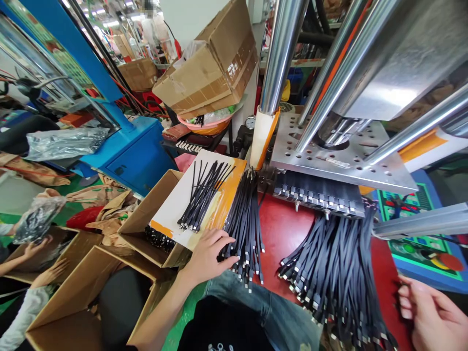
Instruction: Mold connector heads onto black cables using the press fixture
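My left hand (210, 254) is open, palm down, with thumb and fingers apart at the near edge of a bunch of black cables (245, 219). Its fingertips reach the cables' light metal ends, though I cannot tell how firmly they touch. Just beyond, a smaller tied bundle of black cables (204, 195) lies on a white board (175, 195). My right hand (433, 312) is at the lower right edge, fingers curled in, and nothing shows in it. To its left, a large fan of black cables (336, 273) spreads below a mould block (318, 192) with connectors along its front.
A press with steel columns (283, 53) and a drilled plate (336, 156) stands over the red table (270, 226). A control panel (420, 253) is at right. Open cartons (78, 292) stand at left, where another person's hands (49, 273) hold a plastic bag (38, 219).
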Available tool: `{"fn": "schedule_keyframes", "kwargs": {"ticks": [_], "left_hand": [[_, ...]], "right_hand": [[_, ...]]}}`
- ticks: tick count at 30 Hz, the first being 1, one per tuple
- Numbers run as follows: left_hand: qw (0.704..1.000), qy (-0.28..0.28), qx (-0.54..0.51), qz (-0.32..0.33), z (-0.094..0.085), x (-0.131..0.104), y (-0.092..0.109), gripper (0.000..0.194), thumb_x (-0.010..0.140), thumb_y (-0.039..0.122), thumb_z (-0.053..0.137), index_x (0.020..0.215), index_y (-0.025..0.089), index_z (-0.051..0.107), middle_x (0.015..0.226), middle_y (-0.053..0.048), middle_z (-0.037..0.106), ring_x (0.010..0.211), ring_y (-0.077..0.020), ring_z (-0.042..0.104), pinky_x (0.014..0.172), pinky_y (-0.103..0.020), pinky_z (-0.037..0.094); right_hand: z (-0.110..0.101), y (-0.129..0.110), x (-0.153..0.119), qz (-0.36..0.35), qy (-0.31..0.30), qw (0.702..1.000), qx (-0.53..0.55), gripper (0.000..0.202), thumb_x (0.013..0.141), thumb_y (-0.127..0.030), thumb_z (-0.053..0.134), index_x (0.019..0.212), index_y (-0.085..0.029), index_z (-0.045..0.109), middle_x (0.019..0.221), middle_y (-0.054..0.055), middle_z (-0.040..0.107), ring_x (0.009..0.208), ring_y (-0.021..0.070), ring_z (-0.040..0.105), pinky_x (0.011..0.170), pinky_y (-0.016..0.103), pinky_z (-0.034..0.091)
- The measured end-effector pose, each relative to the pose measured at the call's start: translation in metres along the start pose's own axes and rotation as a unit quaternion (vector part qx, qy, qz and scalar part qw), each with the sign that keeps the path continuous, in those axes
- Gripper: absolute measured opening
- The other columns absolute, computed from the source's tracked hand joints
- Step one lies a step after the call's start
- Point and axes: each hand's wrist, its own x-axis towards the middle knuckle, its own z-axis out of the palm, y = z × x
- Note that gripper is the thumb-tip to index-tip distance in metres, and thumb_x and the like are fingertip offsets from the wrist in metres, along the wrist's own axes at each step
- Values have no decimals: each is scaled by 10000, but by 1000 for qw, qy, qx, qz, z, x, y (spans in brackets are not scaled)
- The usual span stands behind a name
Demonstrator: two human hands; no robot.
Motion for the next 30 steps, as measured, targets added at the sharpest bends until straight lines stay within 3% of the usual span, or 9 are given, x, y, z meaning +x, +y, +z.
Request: {"fn": "schedule_keyframes", "kwargs": {"ticks": [5,10,12,22,26,30], "left_hand": [[1000,-12,17,5,2,1,-3,358,927,478,821,1144,222,697,1105,-71,740,1010,-274,710,917,-416,530],[999,-25,15,37,4,-3,-12,756,719,816,833,1150,208,704,1093,-81,720,973,-286,689,920,-421,519],[998,-33,23,49,6,-5,-15,839,659,855,839,1169,202,706,1112,-92,711,980,-295,677,935,-434,514],[998,-11,38,42,9,-3,-12,495,782,592,928,1027,224,706,1058,-57,726,937,-258,689,861,-392,501],[997,10,37,65,7,-2,-11,598,768,717,874,1036,208,712,1028,-67,732,895,-259,696,829,-396,516],[995,63,26,75,8,0,-9,637,896,832,640,992,205,702,982,-77,732,872,-252,713,810,-395,546]], "right_hand": [[1,-1,-1,7,0,1000,6,388,540,-422,877,798,-163,748,683,23,654,545,104,520,415,178,395],[0,0,0,9,0,1000,6,391,566,-418,886,826,-159,751,692,13,660,540,94,516,419,176,386],[0,1,0,7,3,1000,7,378,571,-405,876,833,-160,756,692,15,661,536,96,515,411,176,382],[1,-3,-1,19,4,1000,8,411,546,-409,904,832,-153,755,681,10,662,530,90,515,399,164,382],[1,-2,2,34,-3,999,13,398,530,-387,895,829,-159,764,655,6,652,511,91,504,370,146,377],[1,-1,4,44,-21,999,22,440,539,-425,933,845,-153,773,654,-1,644,502,85,498,360,141,374]]}}
